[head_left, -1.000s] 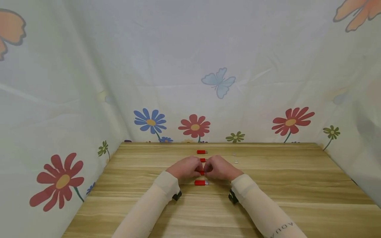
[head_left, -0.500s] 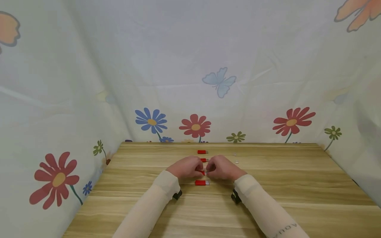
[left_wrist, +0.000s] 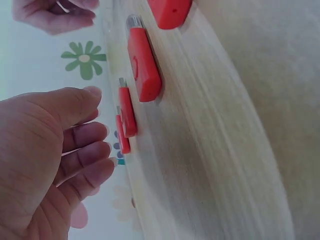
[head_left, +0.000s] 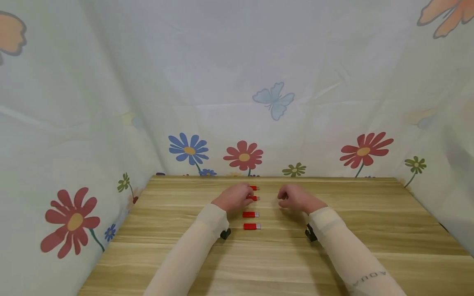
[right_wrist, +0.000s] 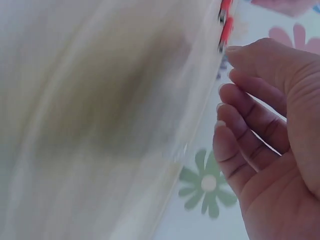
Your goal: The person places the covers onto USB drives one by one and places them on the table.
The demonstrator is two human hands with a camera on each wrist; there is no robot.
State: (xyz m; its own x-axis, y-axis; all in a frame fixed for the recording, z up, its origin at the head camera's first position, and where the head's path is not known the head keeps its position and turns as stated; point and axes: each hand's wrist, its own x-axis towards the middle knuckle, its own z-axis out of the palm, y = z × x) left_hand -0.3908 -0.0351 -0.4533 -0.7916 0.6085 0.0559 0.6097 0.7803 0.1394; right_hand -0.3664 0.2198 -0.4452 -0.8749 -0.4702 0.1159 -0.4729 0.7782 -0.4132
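Several red USB sticks lie in a column on the table, metal ends toward the right. The nearest USB stick [head_left: 252, 226] and the one behind it [head_left: 250, 214] carry clear caps; the two farther ones show bare plugs. My left hand [head_left: 235, 197] hovers beside the second-farthest USB stick [left_wrist: 127, 112], fingers loosely bent and apart from it in the left wrist view. To the right, my right hand [head_left: 298, 198] is held low over the table, fingers loosely curled around nothing. A faint small clear piece [right_wrist: 177, 151], blurred, lies near it; my right hand hides that spot in the head view.
The wood-grain table [head_left: 266, 263] ends at a back edge against a hanging cloth [head_left: 207, 82] printed with flowers and butterflies. Cloth also closes off both sides. The farthest USB stick [head_left: 255, 188] sits close to the back edge.
Both hands have let go of the third USB stick from the back, which lies on the table. My left hand moved away toward the back; my right hand moved right and back.
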